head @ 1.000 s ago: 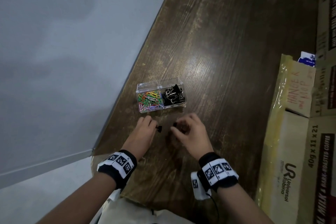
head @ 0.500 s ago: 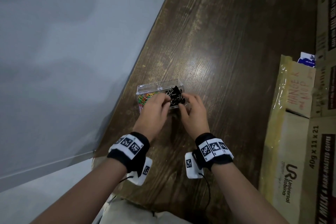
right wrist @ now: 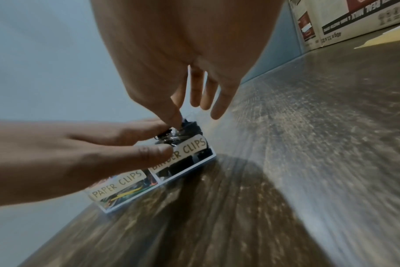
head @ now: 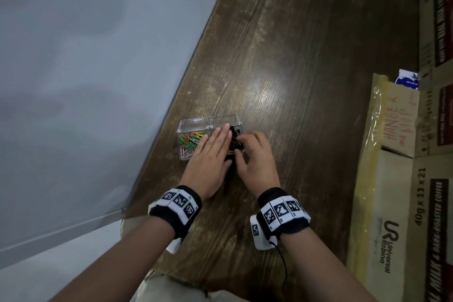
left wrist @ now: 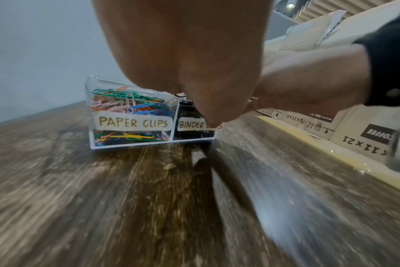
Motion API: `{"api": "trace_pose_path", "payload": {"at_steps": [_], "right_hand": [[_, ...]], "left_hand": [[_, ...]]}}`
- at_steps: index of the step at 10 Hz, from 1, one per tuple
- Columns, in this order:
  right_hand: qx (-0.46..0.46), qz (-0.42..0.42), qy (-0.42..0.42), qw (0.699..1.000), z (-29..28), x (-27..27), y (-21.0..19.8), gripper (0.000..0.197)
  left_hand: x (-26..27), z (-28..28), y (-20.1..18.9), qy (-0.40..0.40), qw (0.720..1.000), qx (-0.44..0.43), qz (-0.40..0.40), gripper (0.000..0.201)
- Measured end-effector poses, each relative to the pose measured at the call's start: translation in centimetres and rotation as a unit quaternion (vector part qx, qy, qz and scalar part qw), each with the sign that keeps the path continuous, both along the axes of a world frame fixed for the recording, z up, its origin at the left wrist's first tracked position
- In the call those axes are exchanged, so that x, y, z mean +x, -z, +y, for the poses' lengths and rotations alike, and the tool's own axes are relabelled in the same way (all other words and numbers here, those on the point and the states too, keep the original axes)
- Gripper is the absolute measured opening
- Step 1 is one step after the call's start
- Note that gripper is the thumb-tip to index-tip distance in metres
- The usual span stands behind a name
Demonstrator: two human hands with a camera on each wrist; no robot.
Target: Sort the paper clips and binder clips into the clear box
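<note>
While your forearms reach forward from the near edge of the wooden table [head: 282, 95], each wrist carries one black band with white marker tiles. Your left hand [head: 208, 159] lies flat and stretched, fingers straight and close together, palm down, its fingertips over the right-hand compartment of the clear box [head: 196, 124]; from the right wrist view its thumb sits against the "BINDER CLIPS" label [right wrist: 189, 150]. It holds nothing that can be seen. Your right hand [head: 255, 154] is arched beside it, thumb and forefinger drawn together in a pinch down on the wire handles of the binder clips [right wrist: 189, 129] at the top of that pile, the other three fingers hanging straight and spread. Whether the pinch truly has a clip I cannot tell; the contact is blurred.

One box, two compartments, standing on the table near its left edge, lid raised at the back. The left compartment, labelled "PAPER CLIPS" [left wrist: 132, 122], holds the coloured paper clips [left wrist: 130, 104], a tangled heap too many to count. The right one holds the black binder clips, also a heap I cannot count. To your right, stacked cardboard cartons [head: 402, 203] stand along the table.
</note>
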State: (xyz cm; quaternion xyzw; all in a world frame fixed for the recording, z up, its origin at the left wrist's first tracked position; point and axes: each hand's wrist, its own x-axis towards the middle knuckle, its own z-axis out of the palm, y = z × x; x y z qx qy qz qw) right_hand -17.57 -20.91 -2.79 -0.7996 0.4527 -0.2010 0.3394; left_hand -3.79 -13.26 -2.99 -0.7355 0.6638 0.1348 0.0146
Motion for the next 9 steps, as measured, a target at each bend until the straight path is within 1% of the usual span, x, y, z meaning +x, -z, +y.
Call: {"api": "trace_pose_path", "payload": {"at_steps": [1, 2, 3, 4, 5, 6, 7, 8, 9], "right_hand": [[-0.027, 0.052, -0.059, 0.997, -0.2, 1.1, -0.7, 0.057], [-0.021, 0.126, -0.141, 0.982, -0.1, 2.3, -0.4, 0.068], [-0.046, 0.187, -0.178, 0.965, 0.7, 2.7, 1.0, 0.063], [-0.089, 0.223, -0.203, 0.949, 1.4, 2.5, 2.0, 0.061], [-0.108, 0.224, -0.217, 0.944, 1.4, 2.4, 2.4, 0.063], [-0.092, 0.216, -0.224, 0.946, 0.8, 2.5, 2.4, 0.063], [-0.070, 0.194, -0.225, 0.952, 0.3, 2.8, 1.7, 0.064], [-0.050, 0.121, -0.168, 0.977, 0.3, 2.3, 1.1, 0.069], [-0.052, 0.070, -0.073, 0.994, 1.7, 0.3, 0.4, 0.068]], "left_hand": [[-0.2, 0.9, -0.1, -0.013, 1.000, -0.004, 0.000, 0.061], [0.0, 2.1, -0.8, -0.048, 0.997, -0.044, 0.037, 0.061], [1.1, 2.9, -0.8, -0.130, 0.990, -0.042, 0.030, 0.066], [2.7, 3.7, 0.4, -0.154, 0.988, -0.004, 0.020, 0.074], [3.3, 4.5, 1.3, -0.114, 0.993, 0.015, 0.004, 0.078], [3.2, 4.5, 1.3, -0.106, 0.994, 0.028, -0.013, 0.083], [2.6, 4.2, 0.7, -0.123, 0.992, 0.032, 0.009, 0.087], [1.6, 4.6, -0.1, -0.138, 0.990, 0.006, 0.030, 0.082], [0.3, 6.0, -1.2, -0.152, 0.987, -0.031, 0.047, 0.071]]}}
